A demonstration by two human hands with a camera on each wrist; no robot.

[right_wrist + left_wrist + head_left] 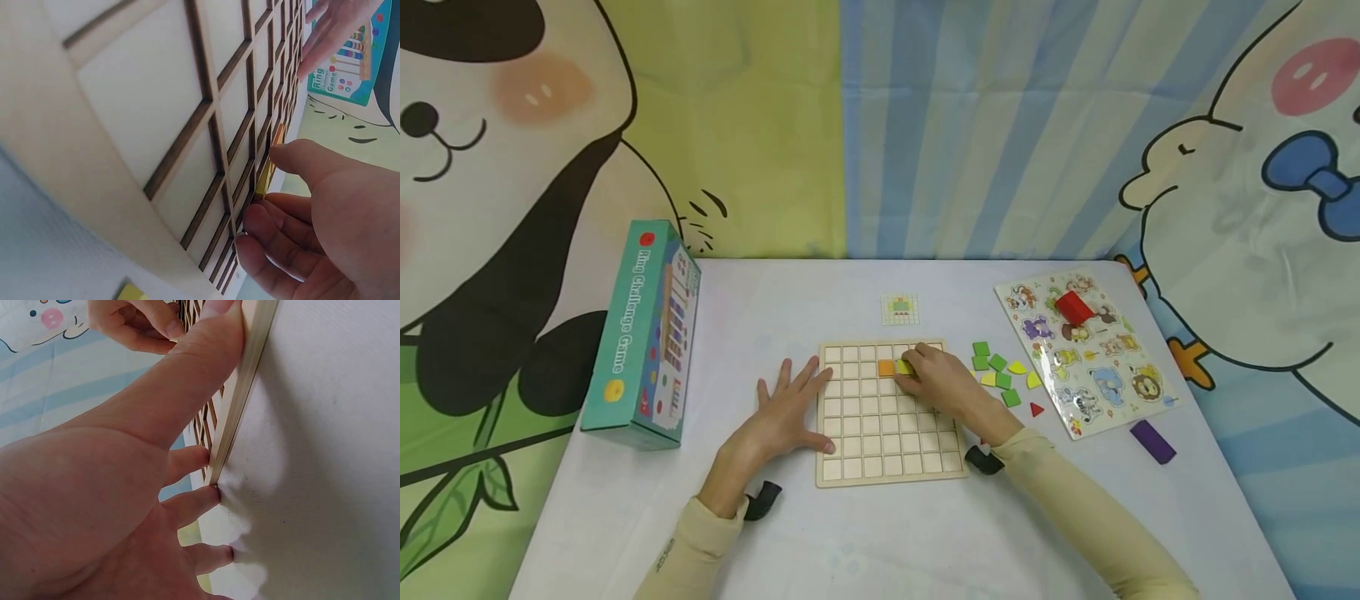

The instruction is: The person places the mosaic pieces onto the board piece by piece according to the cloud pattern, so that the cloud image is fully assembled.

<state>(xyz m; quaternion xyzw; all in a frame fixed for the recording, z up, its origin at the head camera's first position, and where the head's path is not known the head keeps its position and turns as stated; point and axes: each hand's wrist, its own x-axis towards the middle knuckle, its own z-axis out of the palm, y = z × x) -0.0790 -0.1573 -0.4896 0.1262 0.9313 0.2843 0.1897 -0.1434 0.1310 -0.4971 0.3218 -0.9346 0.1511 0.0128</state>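
A wooden grid board (pixel 887 433) lies in the middle of the table. My left hand (pixel 786 404) rests flat on the table with fingers spread, touching the board's left edge (pixel 244 381). My right hand (pixel 936 379) lies over the board's upper rows and pinches a yellow tile (pixel 904 367) in a cell. An orange tile (pixel 886 367) sits in the cell just left of it. In the right wrist view, the yellow tile (pixel 262 181) stands between thumb and fingers, with the orange tile (pixel 278 134) beyond it.
Loose green and yellow tiles (pixel 1000 375) and a red triangle (pixel 1036 408) lie right of the board. A small pattern card (pixel 900 309) lies behind it. A teal game box (pixel 643 333) stands at left. An animal puzzle (pixel 1086 350) and a purple block (pixel 1152 441) are at right.
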